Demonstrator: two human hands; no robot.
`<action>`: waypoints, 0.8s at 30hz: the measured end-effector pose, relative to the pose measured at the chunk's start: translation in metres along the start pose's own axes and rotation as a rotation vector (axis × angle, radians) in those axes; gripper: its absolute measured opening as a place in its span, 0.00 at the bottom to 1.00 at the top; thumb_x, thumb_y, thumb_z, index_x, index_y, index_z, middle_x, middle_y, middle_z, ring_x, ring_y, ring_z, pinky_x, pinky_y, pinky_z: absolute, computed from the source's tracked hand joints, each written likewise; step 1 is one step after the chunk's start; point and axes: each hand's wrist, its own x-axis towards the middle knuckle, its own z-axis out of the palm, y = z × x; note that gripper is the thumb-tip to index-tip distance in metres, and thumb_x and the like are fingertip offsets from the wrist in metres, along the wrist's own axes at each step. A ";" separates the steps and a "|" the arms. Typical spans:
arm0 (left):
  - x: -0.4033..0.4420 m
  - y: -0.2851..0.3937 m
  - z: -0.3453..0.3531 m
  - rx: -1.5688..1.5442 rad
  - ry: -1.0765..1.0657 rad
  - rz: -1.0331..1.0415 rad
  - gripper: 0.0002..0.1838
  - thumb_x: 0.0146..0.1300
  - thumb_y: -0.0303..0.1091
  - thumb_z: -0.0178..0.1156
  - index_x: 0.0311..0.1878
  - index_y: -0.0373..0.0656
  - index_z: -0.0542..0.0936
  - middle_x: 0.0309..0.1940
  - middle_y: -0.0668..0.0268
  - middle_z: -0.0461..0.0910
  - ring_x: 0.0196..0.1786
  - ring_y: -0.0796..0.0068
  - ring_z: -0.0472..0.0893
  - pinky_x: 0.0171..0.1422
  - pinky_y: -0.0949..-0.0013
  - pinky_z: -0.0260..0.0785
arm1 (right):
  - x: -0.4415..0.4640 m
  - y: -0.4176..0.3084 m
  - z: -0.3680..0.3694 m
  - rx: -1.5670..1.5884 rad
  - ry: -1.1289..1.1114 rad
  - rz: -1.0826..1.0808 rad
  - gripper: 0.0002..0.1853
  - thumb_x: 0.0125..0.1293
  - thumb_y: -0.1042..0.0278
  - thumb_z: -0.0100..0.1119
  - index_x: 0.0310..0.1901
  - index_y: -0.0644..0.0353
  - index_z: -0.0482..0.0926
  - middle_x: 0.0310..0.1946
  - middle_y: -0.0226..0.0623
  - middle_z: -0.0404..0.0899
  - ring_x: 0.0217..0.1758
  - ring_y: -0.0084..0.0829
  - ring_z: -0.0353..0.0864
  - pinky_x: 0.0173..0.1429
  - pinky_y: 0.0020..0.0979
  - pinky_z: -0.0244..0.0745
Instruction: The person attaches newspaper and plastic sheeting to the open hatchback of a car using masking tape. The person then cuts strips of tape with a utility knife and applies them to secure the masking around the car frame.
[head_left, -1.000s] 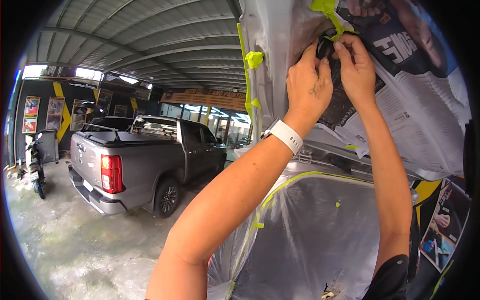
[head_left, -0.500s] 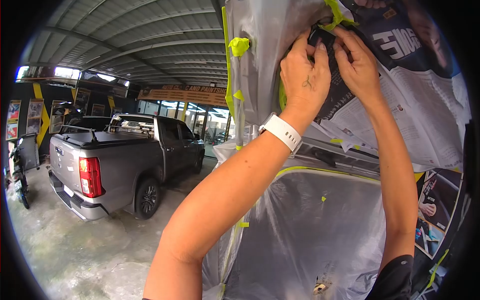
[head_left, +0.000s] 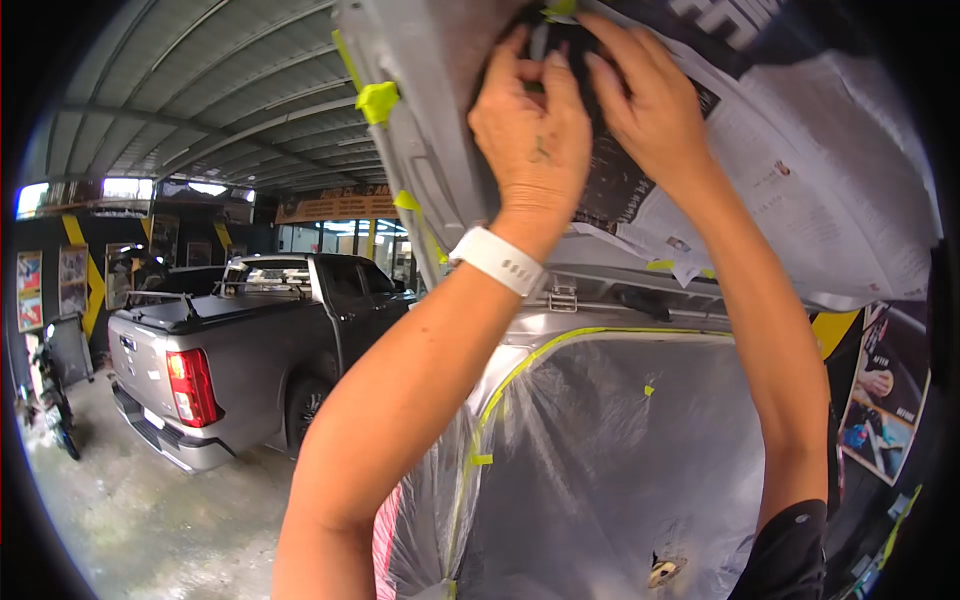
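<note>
Both my hands are raised to a panel (head_left: 410, 150) tilted overhead, its underside partly masked with newspaper (head_left: 760, 200). My left hand (head_left: 540, 130), with a white watch band (head_left: 497, 260) on the wrist, has its fingers bent at the newspaper's dark upper edge. Close beside it, my right hand (head_left: 650, 100) curls its fingers on the same sheet, near a piece of yellow-green masking tape (head_left: 562, 10). Both sets of fingertips are slightly blurred, and their exact hold is partly hidden. More tape (head_left: 377, 102) is bunched on the panel's left edge.
Below the panel, clear plastic sheeting (head_left: 600, 450) covers an opening edged with yellow-green tape. A metal hinge or latch (head_left: 562, 293) shows above it. A grey pickup truck (head_left: 240, 340) stands at left, with a motorcycle (head_left: 50, 400) beyond. Posters (head_left: 885, 400) hang at right.
Both hands and the panel sit further left and higher in view, and the panel's left edge leans more. My fingers stay at the newspaper's upper edge. The hinge or latch below has come into view.
</note>
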 end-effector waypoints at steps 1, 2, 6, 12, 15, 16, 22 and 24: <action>0.001 -0.005 0.000 0.015 -0.004 0.068 0.21 0.69 0.35 0.63 0.60 0.32 0.81 0.30 0.55 0.86 0.30 0.59 0.86 0.43 0.58 0.78 | 0.004 -0.002 0.004 0.033 0.037 -0.058 0.17 0.71 0.71 0.63 0.60 0.54 0.83 0.45 0.42 0.86 0.40 0.42 0.86 0.45 0.38 0.80; 0.000 -0.008 -0.001 0.004 -0.029 0.043 0.21 0.69 0.35 0.64 0.60 0.31 0.81 0.30 0.55 0.86 0.31 0.59 0.86 0.43 0.58 0.78 | 0.002 -0.008 0.006 0.061 0.004 0.032 0.14 0.71 0.73 0.62 0.56 0.59 0.82 0.44 0.45 0.84 0.42 0.47 0.85 0.46 0.40 0.80; 0.001 -0.002 -0.020 0.008 -0.169 0.111 0.24 0.67 0.31 0.68 0.64 0.32 0.78 0.29 0.63 0.85 0.24 0.80 0.80 0.32 0.70 0.73 | -0.003 -0.006 0.016 0.199 0.057 0.141 0.15 0.69 0.74 0.61 0.56 0.62 0.80 0.45 0.50 0.81 0.47 0.56 0.83 0.48 0.45 0.80; 0.021 0.026 -0.029 0.378 -0.405 0.351 0.23 0.72 0.31 0.67 0.66 0.33 0.74 0.31 0.69 0.83 0.28 0.86 0.77 0.30 0.78 0.70 | 0.001 -0.016 0.039 0.615 0.227 0.508 0.17 0.70 0.76 0.59 0.59 0.62 0.80 0.34 0.47 0.83 0.35 0.44 0.83 0.43 0.39 0.79; 0.028 0.039 -0.019 0.451 -0.478 0.229 0.22 0.72 0.34 0.67 0.63 0.33 0.76 0.30 0.68 0.82 0.25 0.83 0.76 0.28 0.75 0.69 | -0.004 -0.016 0.058 0.876 0.340 0.575 0.17 0.71 0.76 0.57 0.61 0.62 0.81 0.33 0.41 0.84 0.33 0.30 0.80 0.42 0.35 0.78; 0.036 0.037 -0.021 0.341 -0.489 0.139 0.20 0.71 0.35 0.67 0.61 0.35 0.78 0.29 0.69 0.81 0.24 0.82 0.74 0.27 0.74 0.67 | -0.004 -0.018 0.062 1.115 0.328 0.641 0.17 0.72 0.76 0.57 0.61 0.62 0.81 0.33 0.39 0.84 0.33 0.28 0.80 0.42 0.33 0.78; 0.040 0.050 -0.014 0.211 -0.377 -0.025 0.07 0.70 0.35 0.69 0.39 0.45 0.81 0.22 0.76 0.73 0.20 0.84 0.68 0.24 0.76 0.57 | 0.012 -0.014 0.080 1.279 0.494 0.638 0.10 0.72 0.74 0.57 0.51 0.65 0.83 0.33 0.38 0.84 0.34 0.26 0.81 0.42 0.31 0.76; 0.048 0.038 -0.010 0.235 -0.326 0.057 0.07 0.70 0.34 0.69 0.39 0.45 0.81 0.22 0.76 0.73 0.21 0.85 0.68 0.24 0.76 0.57 | 0.018 -0.015 0.075 1.115 0.473 0.768 0.07 0.70 0.71 0.59 0.45 0.64 0.84 0.32 0.41 0.85 0.34 0.30 0.82 0.42 0.34 0.77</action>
